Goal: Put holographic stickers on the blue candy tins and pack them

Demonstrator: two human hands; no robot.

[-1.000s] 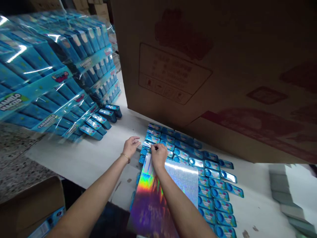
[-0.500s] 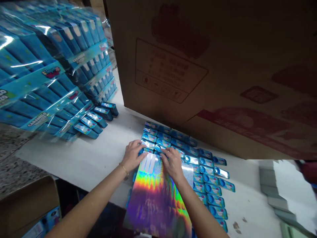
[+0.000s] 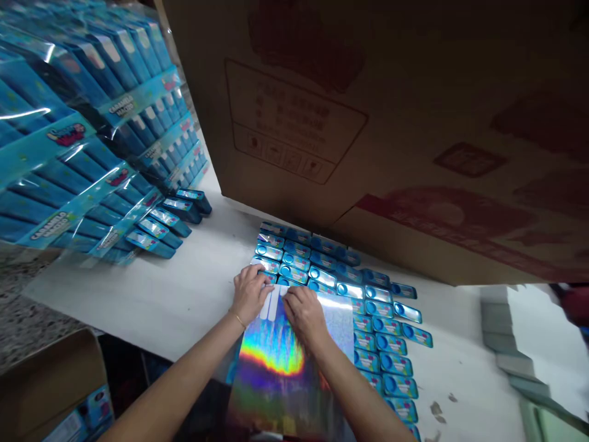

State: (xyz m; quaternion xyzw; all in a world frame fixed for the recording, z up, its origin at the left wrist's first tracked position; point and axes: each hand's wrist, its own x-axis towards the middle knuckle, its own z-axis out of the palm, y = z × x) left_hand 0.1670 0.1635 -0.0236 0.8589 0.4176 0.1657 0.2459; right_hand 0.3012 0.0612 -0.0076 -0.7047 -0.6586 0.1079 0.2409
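Note:
A shiny holographic sheet (image 3: pixel 271 368) lies over part of the rows of small blue packs (image 3: pixel 385 326), with pale blank strips near its top left corner. My left hand (image 3: pixel 250 294) is at that corner, fingers bent and thumb drawn in beside the strips; whatever is between its fingertips is hidden. At the sheet's top edge, just right of the pale strips, my right hand (image 3: pixel 306 313) has its fingertips pinched on the sheet. Blue packs in the row behind sit just beyond both hands.
A large brown carton (image 3: pixel 294 153) stands behind the packs. Clear-wrapped stacks of blue boxes (image 3: pixel 59 178) rise at the left, with several loose blue boxes (image 3: pixel 156 228) beside them on the white table (image 3: pixel 202 270). An open carton (image 3: pixel 55 380) sits lower left; grey-white stacked pieces (image 3: pixel 510 344) lie right.
Both hands have drawn back from the packs to the sheet's top edge. The right hand has shifted left, closer to the left hand. The whole view has tilted slightly.

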